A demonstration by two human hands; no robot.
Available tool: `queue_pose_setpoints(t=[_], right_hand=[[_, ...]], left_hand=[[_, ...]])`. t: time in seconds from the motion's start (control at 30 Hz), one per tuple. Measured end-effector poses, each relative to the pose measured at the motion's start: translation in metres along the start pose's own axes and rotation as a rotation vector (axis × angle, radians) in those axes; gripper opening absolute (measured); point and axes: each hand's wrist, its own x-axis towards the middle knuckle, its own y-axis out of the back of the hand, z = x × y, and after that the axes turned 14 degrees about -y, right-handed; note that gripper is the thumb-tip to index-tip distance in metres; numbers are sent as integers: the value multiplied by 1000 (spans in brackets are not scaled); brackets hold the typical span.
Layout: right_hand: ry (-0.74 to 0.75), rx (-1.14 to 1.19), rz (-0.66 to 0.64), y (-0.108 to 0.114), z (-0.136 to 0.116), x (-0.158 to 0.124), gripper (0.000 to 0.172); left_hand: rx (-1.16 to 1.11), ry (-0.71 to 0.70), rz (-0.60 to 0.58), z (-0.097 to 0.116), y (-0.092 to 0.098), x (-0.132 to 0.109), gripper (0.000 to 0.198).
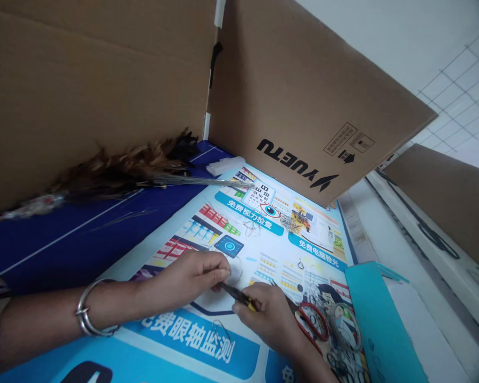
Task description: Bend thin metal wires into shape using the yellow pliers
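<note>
My left hand (203,271), with a silver bangle (88,311) on its wrist, is closed in a pinch. A thin curved wire (240,270) shows beside its fingertips; the held end is hidden. My right hand (265,314) is wrapped round pliers (239,296) with dark jaws and yellow-and-black handles. The plier tips meet the left fingertips, and what lies between the jaws cannot be made out. Both hands are above a printed eye-check poster (163,346). A bent wire piece (222,328) lies on the poster just below the hands.
Red-handled scissors (317,322), a wire coil (346,327) and small metal pieces lie at right, by a teal box (383,324). Brown feathers (115,170) and straight wires (199,181) lie at back left. Cardboard walls (287,96) stand behind. Tangled wires (289,223) rest farther back.
</note>
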Motion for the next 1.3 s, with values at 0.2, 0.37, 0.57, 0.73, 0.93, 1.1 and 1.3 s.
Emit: queue_pose_setpoints(t=[0.2, 0.37, 0.57, 0.73, 0.93, 1.1, 1.3], right_hand=[[-15, 207, -190, 9, 0, 1, 26], [27, 197, -173, 5, 5, 4, 22], [49, -34, 219, -18, 12, 7, 12], [197, -124, 445, -30, 19, 8, 10], [370, -363, 688, -25, 19, 4, 14], [467, -660, 768, -21, 18, -2, 24], [509, -760, 779, -21, 18, -5, 30]], left_hand=[[132, -108, -73, 2, 1, -4, 24], [117, -104, -60, 3, 1, -4, 24], [-206, 74, 75, -7, -1, 6, 23], [-430, 148, 137, -14, 0, 10, 21], [-486, 174, 116, -9, 1, 11, 28], [-485, 221, 130, -3, -2, 11, 32], [-503, 268, 137, -3, -5, 8, 28]])
